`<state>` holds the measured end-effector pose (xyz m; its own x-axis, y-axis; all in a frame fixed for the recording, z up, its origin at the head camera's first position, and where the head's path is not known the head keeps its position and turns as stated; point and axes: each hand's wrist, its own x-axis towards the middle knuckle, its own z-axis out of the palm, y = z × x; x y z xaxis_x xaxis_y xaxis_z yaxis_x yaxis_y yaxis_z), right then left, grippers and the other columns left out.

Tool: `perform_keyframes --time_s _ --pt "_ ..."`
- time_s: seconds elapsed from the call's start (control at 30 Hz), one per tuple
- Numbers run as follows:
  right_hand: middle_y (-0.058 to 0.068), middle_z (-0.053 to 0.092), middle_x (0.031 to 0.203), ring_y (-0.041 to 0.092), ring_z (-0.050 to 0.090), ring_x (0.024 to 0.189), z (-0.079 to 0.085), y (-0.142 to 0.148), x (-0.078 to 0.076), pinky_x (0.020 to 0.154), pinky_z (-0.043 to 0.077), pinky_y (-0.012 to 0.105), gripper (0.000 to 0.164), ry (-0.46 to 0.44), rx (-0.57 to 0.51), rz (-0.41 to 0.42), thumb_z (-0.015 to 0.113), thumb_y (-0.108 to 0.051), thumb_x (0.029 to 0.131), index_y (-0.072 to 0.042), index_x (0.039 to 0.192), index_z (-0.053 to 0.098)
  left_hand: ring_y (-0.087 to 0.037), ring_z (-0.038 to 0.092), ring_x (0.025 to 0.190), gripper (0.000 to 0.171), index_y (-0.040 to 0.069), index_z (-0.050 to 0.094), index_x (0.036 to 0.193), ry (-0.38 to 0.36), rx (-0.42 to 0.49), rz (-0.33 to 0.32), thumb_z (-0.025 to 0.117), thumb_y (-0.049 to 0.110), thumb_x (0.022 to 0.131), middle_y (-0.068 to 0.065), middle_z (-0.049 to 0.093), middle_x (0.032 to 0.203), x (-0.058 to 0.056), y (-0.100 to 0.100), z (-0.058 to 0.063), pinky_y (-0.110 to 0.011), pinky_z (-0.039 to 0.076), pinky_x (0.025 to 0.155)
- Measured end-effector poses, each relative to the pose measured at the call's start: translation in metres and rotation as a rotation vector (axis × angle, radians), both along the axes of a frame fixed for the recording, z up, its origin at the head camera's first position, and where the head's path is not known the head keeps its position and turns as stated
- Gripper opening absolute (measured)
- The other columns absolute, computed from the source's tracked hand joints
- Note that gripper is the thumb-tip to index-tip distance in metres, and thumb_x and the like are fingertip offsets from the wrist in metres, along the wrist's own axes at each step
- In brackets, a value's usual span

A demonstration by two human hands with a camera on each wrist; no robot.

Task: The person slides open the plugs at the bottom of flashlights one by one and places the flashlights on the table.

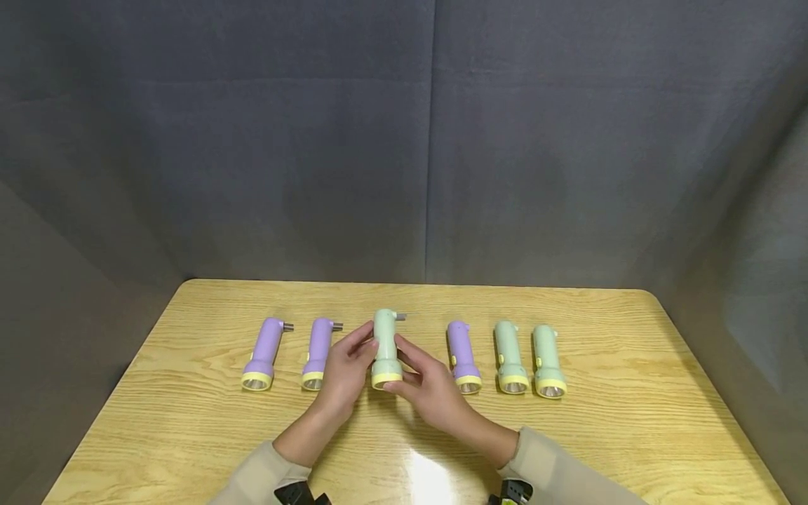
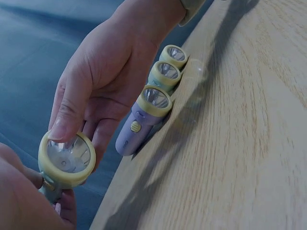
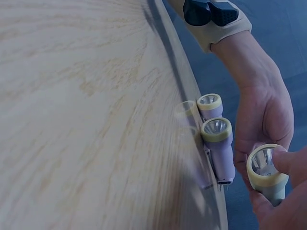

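Observation:
A pale green flashlight (image 1: pixel 386 354) with a yellow rim is held above the table between both hands, its lens end toward me. Metal plug prongs (image 1: pixel 400 317) stick out to the right from its far end. My left hand (image 1: pixel 344 370) grips the left side of the body, the thumb beside a small yellow switch (image 2: pixel 48 184) in the left wrist view. My right hand (image 1: pixel 437 398) holds the other side, with its thumb on the lens rim and fingers along the body. In the right wrist view, fingers partly cover the flashlight (image 3: pixel 266 180).
Two purple flashlights (image 1: pixel 266 347) (image 1: pixel 319 348) lie to the left on the wooden table (image 1: pixel 189 428), prongs out. To the right lie a purple flashlight (image 1: pixel 462 351) and two green ones (image 1: pixel 508 351) (image 1: pixel 547 354), with no prongs showing. A grey curtain (image 1: pixel 303 175) hangs behind.

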<state>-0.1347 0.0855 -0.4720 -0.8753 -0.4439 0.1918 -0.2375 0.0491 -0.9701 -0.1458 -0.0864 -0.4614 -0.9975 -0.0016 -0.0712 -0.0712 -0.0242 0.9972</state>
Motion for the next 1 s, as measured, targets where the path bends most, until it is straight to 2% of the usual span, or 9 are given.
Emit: perform_keyframes --time_s 0.4,0.6,1.0 --pt "0.023 0.027 0.162 0.037 0.04 0.143 -0.013 -0.012 -0.008 0.104 0.047 0.029 0.076 -0.044 0.051 0.009 0.068 -0.001 0.095 0.006 0.157 0.024 -0.036 0.049 0.13 0.045 -0.009 0.039 0.15 -0.023 -0.018 0.048 0.044 0.002 0.107 -0.026 0.049 0.146 -0.004 0.001 -0.009 -0.046 0.044 0.11" --pt "0.024 0.029 0.161 0.037 0.039 0.143 -0.018 -0.015 -0.011 0.105 0.047 0.028 0.076 -0.056 0.036 0.015 0.068 0.001 0.095 0.006 0.157 0.025 -0.036 0.05 0.129 0.045 -0.01 0.04 0.149 -0.038 -0.014 0.079 0.044 0.0 0.106 -0.027 0.051 0.143 -0.009 0.001 -0.016 -0.046 0.044 0.109" --pt "0.025 0.032 0.16 0.036 0.04 0.143 -0.031 -0.016 -0.017 0.105 0.047 0.027 0.078 -0.069 0.067 0.012 0.069 0.001 0.094 0.006 0.157 0.024 -0.041 0.046 0.135 0.045 -0.012 0.038 0.15 -0.054 -0.006 0.087 0.041 -0.001 0.106 -0.03 0.048 0.147 -0.014 0.005 -0.025 -0.05 0.039 0.114"
